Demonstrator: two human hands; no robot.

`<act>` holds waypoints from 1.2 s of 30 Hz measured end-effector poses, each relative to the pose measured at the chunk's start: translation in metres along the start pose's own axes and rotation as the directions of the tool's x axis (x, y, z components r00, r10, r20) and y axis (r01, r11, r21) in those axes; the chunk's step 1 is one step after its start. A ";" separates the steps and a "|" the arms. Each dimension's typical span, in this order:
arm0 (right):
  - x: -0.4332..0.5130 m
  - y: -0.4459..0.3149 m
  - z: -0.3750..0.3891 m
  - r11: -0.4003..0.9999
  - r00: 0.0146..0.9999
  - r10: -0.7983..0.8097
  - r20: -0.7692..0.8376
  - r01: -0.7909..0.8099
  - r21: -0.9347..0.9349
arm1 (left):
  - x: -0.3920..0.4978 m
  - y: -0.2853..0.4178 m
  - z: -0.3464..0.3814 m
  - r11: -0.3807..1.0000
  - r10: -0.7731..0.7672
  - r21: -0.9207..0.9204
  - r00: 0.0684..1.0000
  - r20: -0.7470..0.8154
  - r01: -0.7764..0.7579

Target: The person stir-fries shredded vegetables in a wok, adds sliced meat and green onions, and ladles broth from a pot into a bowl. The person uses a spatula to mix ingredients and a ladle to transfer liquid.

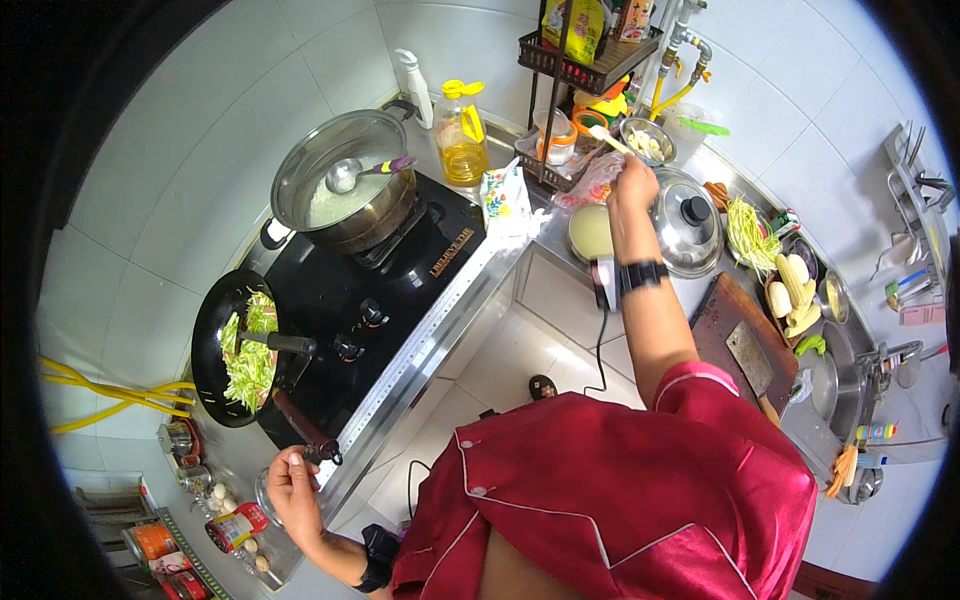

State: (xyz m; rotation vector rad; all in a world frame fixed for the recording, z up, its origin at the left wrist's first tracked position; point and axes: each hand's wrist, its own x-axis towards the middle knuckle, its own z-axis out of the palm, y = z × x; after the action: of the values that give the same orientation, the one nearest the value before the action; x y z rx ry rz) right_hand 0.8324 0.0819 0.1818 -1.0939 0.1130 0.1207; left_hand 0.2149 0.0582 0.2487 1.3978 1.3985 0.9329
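Observation:
My right hand (634, 184) grips a small white spoon (609, 139) by its handle, beside a metal bowl (649, 142) of pale sliced pieces. My left hand (295, 487) has curled fingers at the end of the wok handle (304, 424); whether they grip it is unclear. In the tilted black wok (206, 322) lie pale green shreds (251, 375) with pinkish pieces. A dark-handled spatula (281, 342) rests across them. Behind stands a large steel pot (300, 214) with whitish contents and a ladle (346, 175) in it, on the black gas stove (405, 300).
An oil bottle (461, 154) and a patterned packet (505, 196) stand behind the stove. On the right are a glass-and-steel lid (679, 236), a cutting board (712, 337) with a cleaver (750, 356), and a sink (829, 375). A dark rack (589, 64) rises at the back.

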 end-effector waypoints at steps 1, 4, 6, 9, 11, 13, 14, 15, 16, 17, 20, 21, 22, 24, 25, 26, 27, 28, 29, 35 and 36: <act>0.021 0.009 0.009 0.986 0.991 -0.128 -0.049 0.122 -0.112 | -0.001 0.005 0.006 1.000 0.009 -0.002 1.000 0.009 -0.009; 0.068 0.033 0.037 0.727 0.951 -0.296 0.094 0.288 -0.623 | -0.008 0.013 0.021 0.999 -0.031 0.042 0.999 0.019 0.030; 0.089 0.043 0.055 0.493 0.929 -0.277 0.246 0.357 -0.793 | -0.015 0.015 0.027 0.998 -0.049 0.050 0.999 0.005 0.048; 0.107 0.054 0.074 0.248 0.893 -0.112 0.435 0.449 -0.858 | -0.028 0.013 0.029 0.994 -0.086 0.066 0.995 -0.045 0.089; 0.115 0.060 0.084 0.131 0.861 -0.020 0.509 0.507 -0.852 | -0.036 0.010 0.029 0.992 -0.107 0.064 0.991 -0.080 0.112; 0.122 0.067 0.090 0.077 0.801 0.021 0.598 0.595 -0.800 | -0.044 0.008 0.028 0.989 -0.126 0.056 0.985 -0.116 0.134; 0.127 0.069 0.092 0.081 0.802 0.046 0.595 0.591 -0.803 | -0.047 0.007 0.027 0.988 -0.135 0.052 0.982 -0.131 0.143; 0.132 0.073 0.094 0.068 0.816 0.081 0.573 0.569 -0.820 | -0.050 0.007 0.027 0.987 -0.144 0.049 0.979 -0.142 0.152; 0.138 0.076 0.095 0.099 0.815 0.109 0.568 0.560 -0.822 | -0.052 0.008 0.026 0.986 -0.146 0.053 0.979 -0.144 0.155; 0.145 0.078 0.095 0.131 0.814 0.145 0.562 0.547 -0.827 | -0.053 0.008 0.026 0.986 -0.146 0.057 0.979 -0.143 0.155; 0.168 0.090 0.092 0.165 0.883 0.214 0.418 0.389 -0.906 | -0.053 0.010 0.027 0.983 -0.157 0.067 0.976 -0.151 0.168; 0.176 0.094 0.089 0.247 0.894 0.212 0.396 0.343 -0.906 | -0.052 0.010 0.028 0.982 -0.162 0.071 0.975 -0.154 0.174; 0.184 0.098 0.086 0.314 0.913 0.193 0.361 0.291 -0.904 | -0.050 0.011 0.028 0.984 -0.152 0.071 0.977 -0.152 0.165; 0.198 0.105 0.079 0.446 0.951 0.079 0.300 0.236 -0.863 | -0.047 0.011 0.029 0.987 -0.131 0.072 0.981 -0.144 0.143; 0.203 0.107 0.076 0.509 0.964 -0.016 0.267 0.238 -0.827 | -0.045 0.011 0.028 0.988 -0.127 0.072 0.984 -0.127 0.137; 0.207 0.107 0.073 0.559 0.976 -0.086 0.203 0.215 -0.801 | -0.042 0.011 0.028 0.989 -0.122 0.072 0.986 -0.110 0.131; 0.208 0.105 0.071 0.646 0.976 -0.045 0.215 0.193 -0.739 | -0.040 0.011 0.027 0.990 -0.117 0.072 0.989 -0.094 0.123; 0.208 0.102 0.068 0.716 0.977 0.020 0.210 0.133 -0.686 | -0.037 0.011 0.027 0.990 -0.113 0.074 0.990 -0.085 0.119; 0.206 0.095 0.066 0.765 0.985 0.057 0.161 0.060 -0.641 | -0.036 0.011 0.026 0.991 -0.109 0.075 0.991 -0.077 0.114; 0.163 0.042 0.051 0.895 0.969 0.214 0.122 -0.145 -0.422 | -0.029 0.012 0.025 0.991 -0.093 0.091 0.995 -0.021 0.094; 0.156 0.035 0.049 0.893 0.967 0.216 0.135 -0.140 -0.428 | -0.028 0.012 0.025 0.991 -0.087 0.104 0.996 -0.021 0.089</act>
State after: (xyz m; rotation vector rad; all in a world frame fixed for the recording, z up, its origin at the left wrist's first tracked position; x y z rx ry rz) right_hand 0.9827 0.1478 0.1503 -1.4936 0.0245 0.4250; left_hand 0.2402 0.0291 0.2556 1.3960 1.5278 0.8255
